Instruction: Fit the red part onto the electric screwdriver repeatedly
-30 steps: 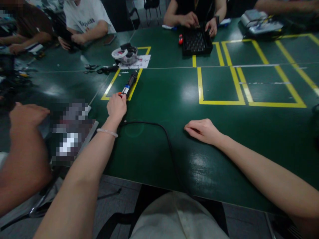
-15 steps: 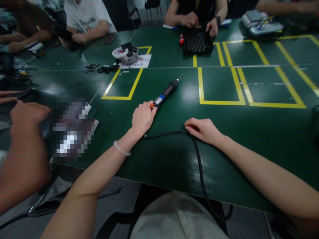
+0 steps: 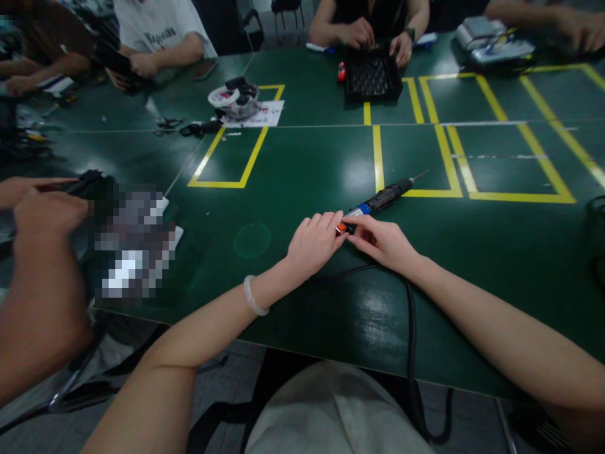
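Note:
An electric screwdriver lies low over the green table, its thin bit pointing to the far right. My left hand is closed round its rear end, beside a small orange part. From the right, the fingertips of my right hand meet that same rear end, with thumb and forefinger curled round it. A black cable runs from beneath my hands over the table's near edge. The very end of the tool is partly hidden by my fingers.
Yellow tape outlines mark the green table. A roll-like object rests on a paper sheet at the back. Across the table, a person's hands work at a black tray. A co-worker's arm reaches in at the left.
My left hand has brought the screwdriver to the right and turned it flatter. My right hand stayed near its place and now touches the tool's rear end. The cable shifted right.

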`<state>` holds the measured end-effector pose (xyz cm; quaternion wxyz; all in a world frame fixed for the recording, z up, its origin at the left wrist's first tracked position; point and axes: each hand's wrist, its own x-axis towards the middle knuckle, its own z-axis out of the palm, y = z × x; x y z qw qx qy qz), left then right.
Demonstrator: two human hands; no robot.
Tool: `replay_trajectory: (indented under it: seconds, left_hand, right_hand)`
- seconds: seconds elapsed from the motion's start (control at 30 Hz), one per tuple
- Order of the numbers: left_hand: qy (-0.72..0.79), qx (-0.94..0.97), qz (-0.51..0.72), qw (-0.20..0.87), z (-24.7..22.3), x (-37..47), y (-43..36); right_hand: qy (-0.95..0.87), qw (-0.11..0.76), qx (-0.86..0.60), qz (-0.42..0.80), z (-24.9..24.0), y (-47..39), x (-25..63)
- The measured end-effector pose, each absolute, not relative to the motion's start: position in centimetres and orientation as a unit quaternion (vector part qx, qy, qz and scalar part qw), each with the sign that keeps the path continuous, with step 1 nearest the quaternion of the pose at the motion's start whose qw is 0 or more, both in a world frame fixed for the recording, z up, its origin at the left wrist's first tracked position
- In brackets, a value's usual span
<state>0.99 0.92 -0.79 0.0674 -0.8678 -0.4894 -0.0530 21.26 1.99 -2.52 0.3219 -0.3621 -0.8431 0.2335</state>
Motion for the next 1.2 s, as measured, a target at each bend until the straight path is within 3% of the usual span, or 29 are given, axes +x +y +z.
replay_trajectory:
  seconds: [0.3,0.77,1.2]
  left_hand:
    - [-0.438,-0.897,-0.049,0.032,-0.8,0.7,1.1]
    - [-0.425,-0.903,-0.067,0.001,-1.0,0.3,1.6]
    - [-0.454,-0.889,-0.049,0.011,-0.6,1.1,1.0]
  right_hand:
    - [-0.815,0.363,-0.322,0.316,-1.9,1.9,21.2]
    - [-0.940,0.252,-0.226,0.041,-1.8,1.9,21.9]
    - [-0.898,0.308,-0.284,0.130,-1.8,1.7,22.3]
